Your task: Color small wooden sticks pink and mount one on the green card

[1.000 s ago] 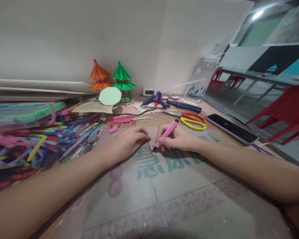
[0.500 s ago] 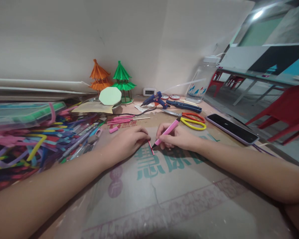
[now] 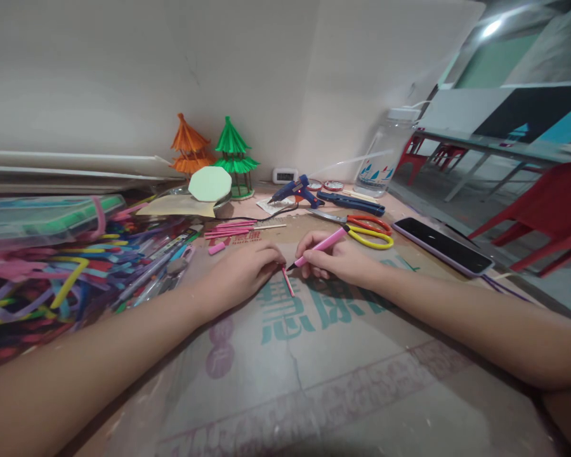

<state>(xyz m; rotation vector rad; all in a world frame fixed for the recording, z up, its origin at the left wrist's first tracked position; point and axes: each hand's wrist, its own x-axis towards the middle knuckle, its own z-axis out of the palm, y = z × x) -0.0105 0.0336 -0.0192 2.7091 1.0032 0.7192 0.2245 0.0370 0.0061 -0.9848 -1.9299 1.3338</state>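
Between the fingertips of my left hand (image 3: 257, 268) is the upper end of a thin stick (image 3: 288, 283), partly coloured pink, its lower end slanting down over the cardboard (image 3: 247, 406). My right hand (image 3: 330, 259) grips an uncapped pink marker (image 3: 324, 244), whose dark tip points left close to the stick's upper part. Whether the tip touches the stick I cannot tell. The marker's pink cap (image 3: 217, 248) lies beyond my left hand. Behind it rest several pink sticks (image 3: 228, 228) and a plain one (image 3: 272, 226).
Scissors (image 3: 368, 231), a phone (image 3: 442, 244) and blue pliers (image 3: 351, 204) lie to the right. A glue gun (image 3: 295, 190) with a cord stands behind, near a bottle (image 3: 385, 152). Orange (image 3: 189, 147) and green (image 3: 235, 152) pagoda models stand at the wall. Pipe cleaners (image 3: 38, 285) crowd the left.
The marker's tip has moved up and left along the stick, from near its lower part toward my left fingertips, and the marker leans flatter. My left hand and the stick stay nearly still.
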